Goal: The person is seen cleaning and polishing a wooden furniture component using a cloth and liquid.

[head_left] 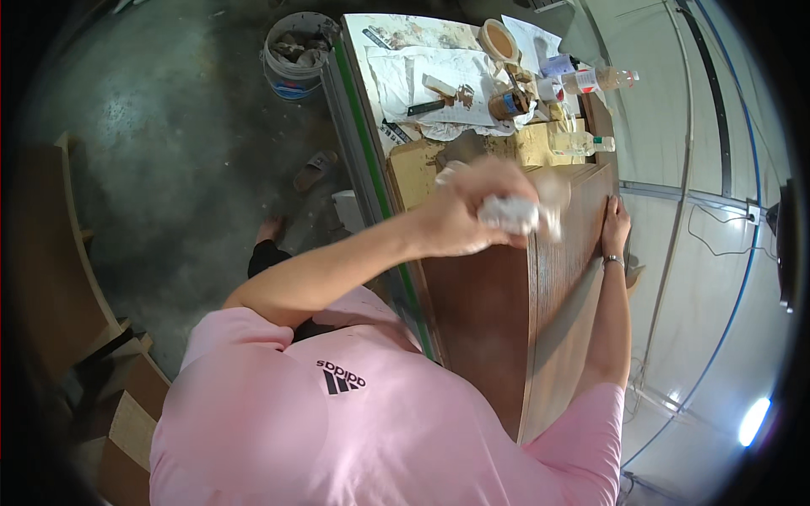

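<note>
My left hand [477, 198], blurred by motion, is closed round a crumpled white wad [509, 214] that looks like a rag. It hovers over or touches a large brown wooden piece [481, 312]; which of the two, I cannot tell. This piece is box-like, with a ridge running between a smooth face and a streaky-grained one. My right hand [617, 226] grips its far right edge, with the fingers curled over and partly hidden. A band circles the right wrist.
Beyond the wood, the workbench [413, 29] bears stained paper [409, 72], a brown jar [503, 105], a tub [498, 40], a black-handled scraper [425, 108] and clear bottles [582, 144]. A bucket [291, 80] of rags stands on the floor, near a slipper [316, 169].
</note>
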A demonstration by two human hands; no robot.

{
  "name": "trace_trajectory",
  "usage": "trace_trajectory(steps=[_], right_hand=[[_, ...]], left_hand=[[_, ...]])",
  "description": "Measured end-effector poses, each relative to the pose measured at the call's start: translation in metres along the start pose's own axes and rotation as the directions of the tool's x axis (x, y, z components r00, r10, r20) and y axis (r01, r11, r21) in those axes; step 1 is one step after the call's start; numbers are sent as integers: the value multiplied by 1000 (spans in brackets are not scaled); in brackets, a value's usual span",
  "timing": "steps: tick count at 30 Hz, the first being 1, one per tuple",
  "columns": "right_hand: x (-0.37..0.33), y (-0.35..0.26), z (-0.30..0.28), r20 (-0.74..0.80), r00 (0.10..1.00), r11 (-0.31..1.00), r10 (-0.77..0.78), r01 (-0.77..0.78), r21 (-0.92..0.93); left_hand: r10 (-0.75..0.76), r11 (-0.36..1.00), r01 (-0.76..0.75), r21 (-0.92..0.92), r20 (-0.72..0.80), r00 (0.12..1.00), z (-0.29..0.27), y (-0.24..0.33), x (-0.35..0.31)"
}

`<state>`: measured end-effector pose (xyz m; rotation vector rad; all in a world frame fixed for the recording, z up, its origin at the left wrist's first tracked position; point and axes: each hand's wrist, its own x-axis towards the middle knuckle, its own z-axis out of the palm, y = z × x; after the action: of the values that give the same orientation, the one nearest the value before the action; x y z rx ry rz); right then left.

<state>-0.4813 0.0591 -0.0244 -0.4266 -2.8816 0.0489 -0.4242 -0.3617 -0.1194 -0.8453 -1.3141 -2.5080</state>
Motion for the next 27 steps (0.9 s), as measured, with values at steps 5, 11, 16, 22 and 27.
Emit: trace_trajectory(steps=[5,11,16,22,27], right_hand=[[4,4,7,-77,997,999,-14,17,34],[3,6,4,-63,998,999,-27,29,24],[4,6,5,-62,998,999,-1,3,34],[4,3,6,-81,997,1000,-3,4,9],[1,0,6,-85,995,999,43,-42,14]], left_hand=[[-418,886,425,-184,80,905,-9,-6,16],[-227,939,222,-263,12,974,-1,5,3],[-336,902,370,-223,175,925,-3,3,14],[-367,821,425,-380,218,904,-10,-4,18],[-458,813,502,-294,210,864,-13,7,22]])
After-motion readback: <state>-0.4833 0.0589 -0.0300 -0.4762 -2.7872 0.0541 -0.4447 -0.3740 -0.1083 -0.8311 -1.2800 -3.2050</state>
